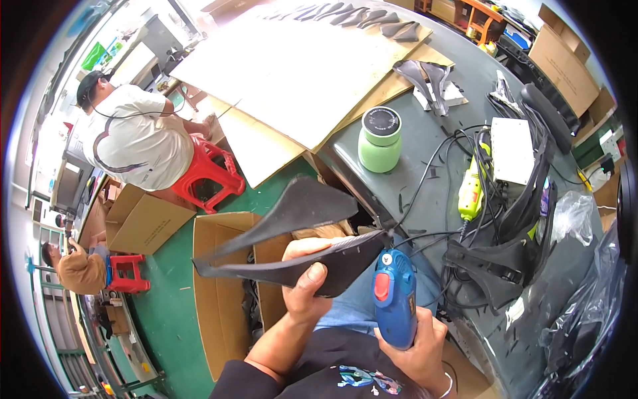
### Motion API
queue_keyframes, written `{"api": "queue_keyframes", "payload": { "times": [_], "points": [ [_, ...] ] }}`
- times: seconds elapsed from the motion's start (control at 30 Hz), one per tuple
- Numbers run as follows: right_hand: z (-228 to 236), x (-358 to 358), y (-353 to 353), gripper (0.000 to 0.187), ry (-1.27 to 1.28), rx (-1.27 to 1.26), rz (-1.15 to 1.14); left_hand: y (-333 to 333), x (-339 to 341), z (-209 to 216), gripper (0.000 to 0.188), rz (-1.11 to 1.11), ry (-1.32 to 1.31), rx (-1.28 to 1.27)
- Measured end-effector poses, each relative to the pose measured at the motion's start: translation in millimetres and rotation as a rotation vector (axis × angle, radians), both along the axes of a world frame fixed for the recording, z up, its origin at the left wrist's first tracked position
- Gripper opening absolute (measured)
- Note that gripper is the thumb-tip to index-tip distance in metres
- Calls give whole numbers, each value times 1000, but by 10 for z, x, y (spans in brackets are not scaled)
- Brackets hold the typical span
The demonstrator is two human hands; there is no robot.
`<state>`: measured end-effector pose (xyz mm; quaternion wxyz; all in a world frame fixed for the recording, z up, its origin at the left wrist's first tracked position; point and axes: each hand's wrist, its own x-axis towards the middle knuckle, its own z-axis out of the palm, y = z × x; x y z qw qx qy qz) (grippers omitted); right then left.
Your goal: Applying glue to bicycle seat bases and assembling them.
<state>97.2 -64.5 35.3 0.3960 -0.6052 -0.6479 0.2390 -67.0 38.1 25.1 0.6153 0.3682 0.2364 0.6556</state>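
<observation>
My left hand (307, 282) grips a black bicycle saddle (302, 209), its thumb on the near side and its fingers behind. The piece is long and forked, with an open gap down its middle and its narrow end pointing left. In my right hand (422, 349) is a blue handheld power tool (396, 302) with a red switch, the fingers wrapped round its lower body. The tool's dark head meets or nearly meets the right edge of the saddle; whether it touches, I cannot tell.
A green bottle (380, 141), a forked saddle piece (428, 83), a yellow-green tool (470, 193), tangled cables and a white box (512, 149) occupy the grey table (425, 213). An open carton (222, 299) stands at my left. Two people sit on red stools (209, 173) beyond.
</observation>
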Motion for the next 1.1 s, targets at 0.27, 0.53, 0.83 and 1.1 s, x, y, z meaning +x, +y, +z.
{"api": "queue_keyframes", "payload": {
  "times": [0.27, 0.53, 0.83, 1.1],
  "points": [
    [-50, 43, -27, 52, -133, 17, -24, 299, -327, 397, 37, -154, 187, -357],
    [-93, -13, -54, 57, -243, -12, 7, 343, -410, 554, 35, -196, 340, -343],
    [-92, -29, -51, 58, -250, -24, 13, 330, -326, 608, 34, -247, 515, -328],
    [-117, -100, -51, 57, -267, -9, 52, 290, -370, 430, 24, -354, 594, -228]
  ]
}}
